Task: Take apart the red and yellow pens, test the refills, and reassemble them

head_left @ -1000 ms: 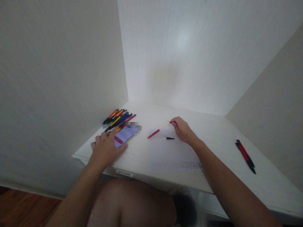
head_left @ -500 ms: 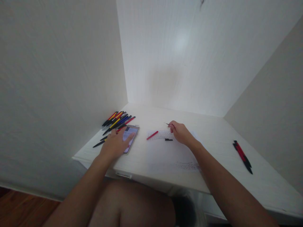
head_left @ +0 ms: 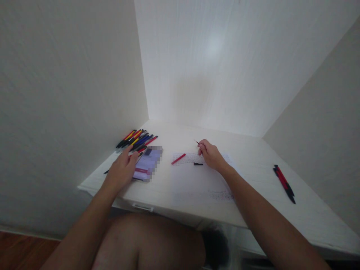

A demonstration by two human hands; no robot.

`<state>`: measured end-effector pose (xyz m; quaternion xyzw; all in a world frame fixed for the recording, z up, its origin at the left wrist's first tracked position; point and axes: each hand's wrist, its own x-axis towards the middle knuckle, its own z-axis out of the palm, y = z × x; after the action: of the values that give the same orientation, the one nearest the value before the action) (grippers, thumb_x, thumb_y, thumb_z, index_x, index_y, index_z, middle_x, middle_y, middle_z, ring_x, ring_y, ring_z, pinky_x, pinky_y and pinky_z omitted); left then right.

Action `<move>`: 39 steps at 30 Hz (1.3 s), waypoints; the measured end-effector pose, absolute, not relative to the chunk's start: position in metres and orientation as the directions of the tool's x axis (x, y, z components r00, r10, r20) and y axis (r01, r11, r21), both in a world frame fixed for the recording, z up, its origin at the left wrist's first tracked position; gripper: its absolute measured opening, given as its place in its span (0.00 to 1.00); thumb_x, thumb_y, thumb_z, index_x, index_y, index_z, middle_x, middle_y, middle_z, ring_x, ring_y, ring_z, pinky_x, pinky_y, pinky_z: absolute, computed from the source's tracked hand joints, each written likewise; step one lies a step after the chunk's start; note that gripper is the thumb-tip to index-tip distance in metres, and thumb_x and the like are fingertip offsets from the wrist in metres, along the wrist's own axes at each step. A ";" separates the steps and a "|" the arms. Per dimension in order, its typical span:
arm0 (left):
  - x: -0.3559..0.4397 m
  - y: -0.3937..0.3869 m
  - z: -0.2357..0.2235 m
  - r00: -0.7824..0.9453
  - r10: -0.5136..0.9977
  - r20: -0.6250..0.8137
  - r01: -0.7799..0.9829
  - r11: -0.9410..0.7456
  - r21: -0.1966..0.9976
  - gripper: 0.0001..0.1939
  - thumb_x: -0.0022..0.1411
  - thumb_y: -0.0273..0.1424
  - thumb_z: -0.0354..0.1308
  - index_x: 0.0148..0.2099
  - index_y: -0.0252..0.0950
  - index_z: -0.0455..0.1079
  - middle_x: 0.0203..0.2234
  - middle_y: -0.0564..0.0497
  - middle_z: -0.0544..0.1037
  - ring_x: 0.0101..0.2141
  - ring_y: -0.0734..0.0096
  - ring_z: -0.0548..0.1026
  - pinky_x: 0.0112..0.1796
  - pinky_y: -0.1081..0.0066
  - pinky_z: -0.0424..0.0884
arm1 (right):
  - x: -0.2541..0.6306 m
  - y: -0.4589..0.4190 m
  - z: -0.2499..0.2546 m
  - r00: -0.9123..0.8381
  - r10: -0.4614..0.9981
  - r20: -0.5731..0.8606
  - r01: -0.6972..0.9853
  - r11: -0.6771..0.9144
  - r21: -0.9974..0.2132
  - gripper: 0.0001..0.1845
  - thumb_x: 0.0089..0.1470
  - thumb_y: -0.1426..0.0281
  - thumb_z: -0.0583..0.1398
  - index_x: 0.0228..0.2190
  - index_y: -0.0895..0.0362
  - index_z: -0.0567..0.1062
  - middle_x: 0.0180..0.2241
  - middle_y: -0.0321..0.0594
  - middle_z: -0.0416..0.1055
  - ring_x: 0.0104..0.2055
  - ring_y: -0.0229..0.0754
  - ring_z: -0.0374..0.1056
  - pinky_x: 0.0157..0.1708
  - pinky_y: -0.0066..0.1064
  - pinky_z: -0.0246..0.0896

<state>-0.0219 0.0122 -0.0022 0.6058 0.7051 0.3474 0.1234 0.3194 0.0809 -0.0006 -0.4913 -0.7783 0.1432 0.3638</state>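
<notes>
My left hand (head_left: 121, 169) rests on the white desk (head_left: 253, 165) against the left edge of a phone (head_left: 146, 165) with a lit screen; its fingers are loosely curled and hold nothing. My right hand (head_left: 210, 154) is pinched on a thin pen refill (head_left: 196, 142) above a sheet of paper (head_left: 201, 176) with writing. A red pen barrel (head_left: 178, 159) and a small black pen part (head_left: 198, 164) lie on the paper just left of that hand.
A pile of several red, yellow, blue and black pens (head_left: 137, 139) lies at the desk's back left corner. Two red-and-black pens (head_left: 284, 183) lie at the right. White walls close in the desk on three sides. My knees are under the front edge.
My left hand slid off the phone screen to its left edge. My right hand kept the refill and barely moved. The camera shifted a little.
</notes>
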 end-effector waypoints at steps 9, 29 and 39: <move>-0.029 0.011 -0.009 -0.187 0.960 0.210 0.718 -0.012 0.696 0.28 0.66 0.43 0.44 0.63 0.38 0.65 0.49 0.45 0.76 0.48 0.53 0.74 0.50 0.56 0.68 | 0.320 0.088 -0.010 -0.202 0.879 0.432 0.529 0.469 -0.707 0.10 0.65 0.64 0.49 0.34 0.52 0.66 0.26 0.33 0.70 0.25 0.38 0.66 0.30 0.31 0.59; -0.017 0.043 -0.011 0.103 0.969 0.223 0.899 -0.187 0.396 0.23 0.64 0.34 0.46 0.59 0.43 0.68 0.49 0.43 0.70 0.43 0.53 0.75 0.46 0.56 0.70 | 0.318 0.091 0.000 0.124 0.982 0.145 -0.344 0.180 -0.922 0.14 0.47 0.61 0.70 0.29 0.53 0.72 0.37 0.39 0.77 0.42 0.44 0.75 0.48 0.39 0.68; -0.012 0.043 0.000 0.104 0.991 0.088 0.946 -0.126 0.298 0.25 0.64 0.37 0.46 0.62 0.48 0.65 0.49 0.45 0.68 0.38 0.58 0.75 0.44 0.59 0.69 | 0.316 0.088 0.006 0.191 0.972 0.137 -0.344 0.197 -0.918 0.11 0.47 0.64 0.69 0.27 0.53 0.74 0.31 0.32 0.67 0.30 0.33 0.62 0.27 0.25 0.59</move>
<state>-0.0121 0.0433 0.0003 0.7383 0.6558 0.1337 0.0832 0.3158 0.0876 0.0059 -0.3942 -0.3980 0.4960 0.6635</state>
